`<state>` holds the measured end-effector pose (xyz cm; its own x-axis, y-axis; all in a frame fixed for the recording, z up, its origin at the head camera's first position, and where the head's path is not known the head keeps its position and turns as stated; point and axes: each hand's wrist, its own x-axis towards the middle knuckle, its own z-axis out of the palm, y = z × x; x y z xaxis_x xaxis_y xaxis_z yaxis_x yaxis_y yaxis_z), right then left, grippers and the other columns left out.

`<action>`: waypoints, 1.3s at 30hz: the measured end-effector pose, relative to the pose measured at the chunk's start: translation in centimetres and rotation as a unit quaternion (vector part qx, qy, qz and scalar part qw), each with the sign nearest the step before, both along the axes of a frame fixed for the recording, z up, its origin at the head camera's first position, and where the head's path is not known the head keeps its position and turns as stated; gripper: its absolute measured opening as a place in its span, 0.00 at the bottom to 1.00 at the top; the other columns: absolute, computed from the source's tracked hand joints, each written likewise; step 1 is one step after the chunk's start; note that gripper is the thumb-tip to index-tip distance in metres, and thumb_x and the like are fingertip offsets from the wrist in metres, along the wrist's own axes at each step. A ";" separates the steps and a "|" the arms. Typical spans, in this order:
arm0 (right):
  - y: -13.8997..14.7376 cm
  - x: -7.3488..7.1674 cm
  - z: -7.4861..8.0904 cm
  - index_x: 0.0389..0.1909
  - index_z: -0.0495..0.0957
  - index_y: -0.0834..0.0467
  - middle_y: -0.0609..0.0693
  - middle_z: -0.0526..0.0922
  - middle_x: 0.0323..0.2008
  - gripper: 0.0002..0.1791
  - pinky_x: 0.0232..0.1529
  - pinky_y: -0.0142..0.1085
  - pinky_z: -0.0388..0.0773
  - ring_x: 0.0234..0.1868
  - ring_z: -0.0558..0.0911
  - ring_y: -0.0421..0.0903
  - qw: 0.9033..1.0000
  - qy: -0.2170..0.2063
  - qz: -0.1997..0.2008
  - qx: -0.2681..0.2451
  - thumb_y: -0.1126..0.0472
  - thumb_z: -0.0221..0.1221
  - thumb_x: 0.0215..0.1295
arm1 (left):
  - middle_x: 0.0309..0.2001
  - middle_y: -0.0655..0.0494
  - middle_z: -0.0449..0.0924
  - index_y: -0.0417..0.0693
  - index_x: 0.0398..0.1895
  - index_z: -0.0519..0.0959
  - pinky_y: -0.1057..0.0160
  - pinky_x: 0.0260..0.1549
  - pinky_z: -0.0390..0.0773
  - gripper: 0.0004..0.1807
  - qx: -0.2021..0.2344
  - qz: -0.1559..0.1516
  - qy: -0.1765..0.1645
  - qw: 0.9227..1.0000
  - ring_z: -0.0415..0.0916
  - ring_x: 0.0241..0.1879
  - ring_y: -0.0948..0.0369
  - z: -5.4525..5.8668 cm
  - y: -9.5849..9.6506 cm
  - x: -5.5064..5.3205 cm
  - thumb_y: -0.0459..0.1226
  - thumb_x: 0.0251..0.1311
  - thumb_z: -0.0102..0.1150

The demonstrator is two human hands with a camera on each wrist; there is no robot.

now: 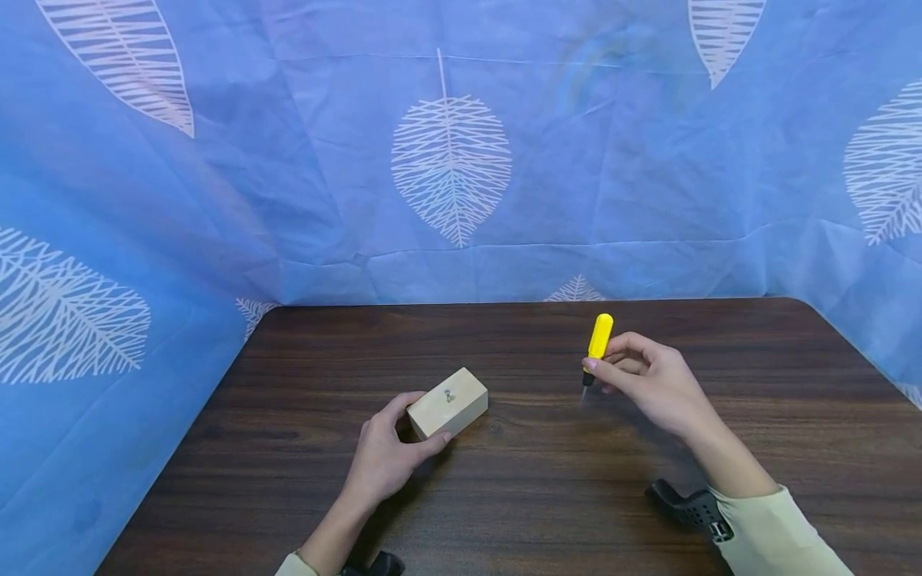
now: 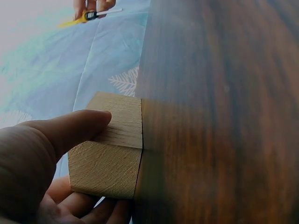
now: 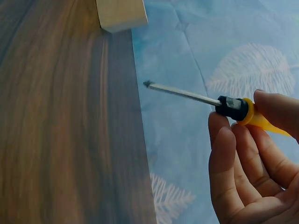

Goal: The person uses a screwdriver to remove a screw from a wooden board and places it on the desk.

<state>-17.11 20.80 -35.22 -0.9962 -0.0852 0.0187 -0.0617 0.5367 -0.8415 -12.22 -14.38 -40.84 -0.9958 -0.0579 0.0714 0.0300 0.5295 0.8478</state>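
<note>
On the dark table lies a pale wooden block (image 1: pixel 448 408) with a small metal screw (image 1: pixel 448 395) standing out of its top face. My left hand (image 1: pixel 389 456) grips the block's near end, thumb along one side and fingers on the other; the left wrist view shows that thumb flat on the wood (image 2: pixel 117 121). To the right, my right hand (image 1: pixel 655 384) pinches a screwdriver (image 1: pixel 600 336) by its yellow handle near the black collar. The screwdriver's tip points down toward the table, well apart from the block. In the right wrist view its metal shaft (image 3: pixel 182 93) ends in a dark tip.
The brown wood-grain table (image 1: pixel 547 504) reaches back to a blue cloth (image 1: pixel 324 160) with white leaf prints, hanging behind and at the sides. A black strap (image 1: pixel 691 510) sits at the right wrist, by a pale sleeve (image 1: pixel 774 532).
</note>
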 end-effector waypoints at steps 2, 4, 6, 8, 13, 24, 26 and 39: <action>-1.0 -0.1 0.2 0.55 0.79 0.59 0.52 0.93 0.43 0.23 0.42 0.43 0.84 0.41 0.89 0.48 1.000 0.009 0.007 0.004 0.45 0.69 0.73 | 0.55 0.52 0.89 0.55 0.60 0.85 0.53 0.52 0.76 0.29 0.000 0.000 0.001 1.000 0.81 0.51 0.56 0.0 0.0 0.0 0.40 0.53 0.84; -1.9 -0.2 0.4 0.54 0.79 0.58 0.54 0.92 0.44 0.23 0.39 0.43 0.84 0.40 0.89 0.51 1.000 0.014 0.011 0.005 0.46 0.70 0.72 | 0.55 0.52 0.89 0.55 0.60 0.85 0.52 0.53 0.76 0.29 -0.001 -0.001 0.002 1.000 0.81 0.52 0.56 0.0 0.0 0.0 0.40 0.53 0.84; -2.8 -0.3 0.6 0.53 0.80 0.58 0.55 0.91 0.44 0.22 0.35 0.42 0.83 0.40 0.88 0.53 1.000 0.019 0.015 0.004 0.46 0.71 0.71 | 0.56 0.52 0.89 0.55 0.61 0.84 0.51 0.54 0.77 0.29 -0.004 -0.003 0.002 1.000 0.82 0.53 0.55 -0.1 0.0 0.0 0.40 0.54 0.84; -3.6 -0.5 0.8 0.52 0.80 0.57 0.55 0.90 0.44 0.22 0.33 0.40 0.81 0.40 0.88 0.55 1.000 0.024 0.020 0.004 0.46 0.72 0.71 | 0.57 0.52 0.89 0.55 0.61 0.84 0.50 0.55 0.77 0.29 -0.005 -0.004 0.002 1.000 0.82 0.53 0.55 -0.1 0.0 0.0 0.40 0.54 0.84; -5.2 -1.1 0.9 0.51 0.81 0.57 0.55 0.90 0.44 0.18 0.36 0.38 0.80 0.42 0.90 0.54 0.999 0.036 0.029 -0.006 0.49 0.72 0.71 | 0.57 0.51 0.89 0.54 0.61 0.84 0.50 0.54 0.77 0.30 -0.009 -0.007 0.001 1.000 0.82 0.53 0.55 -0.1 0.1 0.1 0.40 0.54 0.84; -8.5 -2.3 1.2 0.53 0.81 0.59 0.56 0.92 0.43 0.18 0.36 0.40 0.80 0.39 0.89 0.54 0.996 0.034 0.056 -0.059 0.53 0.71 0.72 | 0.56 0.51 0.89 0.55 0.61 0.84 0.51 0.53 0.77 0.29 -0.015 -0.004 0.004 1.000 0.82 0.52 0.55 -0.2 0.0 0.0 0.40 0.54 0.83; -9.0 -2.3 1.3 0.53 0.81 0.59 0.56 0.93 0.42 0.17 0.37 0.41 0.81 0.37 0.89 0.54 0.995 0.030 0.059 -0.074 0.53 0.71 0.72 | 0.55 0.51 0.89 0.55 0.61 0.84 0.51 0.52 0.78 0.30 -0.015 -0.005 0.002 1.000 0.82 0.52 0.55 -0.2 0.1 -0.1 0.40 0.54 0.84; -13.3 -2.5 1.4 0.50 0.84 0.58 0.55 0.91 0.45 0.13 0.45 0.49 0.89 0.38 0.90 0.55 0.983 0.060 0.077 -0.153 0.58 0.73 0.69 | 0.54 0.53 0.89 0.56 0.62 0.84 0.53 0.48 0.78 0.30 -0.012 -0.005 -0.004 1.000 0.81 0.49 0.57 -0.1 0.2 0.2 0.42 0.54 0.84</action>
<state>-19.60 7.53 -33.82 -0.9608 -0.2078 0.1836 -0.2315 0.2367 -0.9436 -12.07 -14.22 -40.97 -0.9968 -0.0462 0.0650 0.0290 0.5494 0.8350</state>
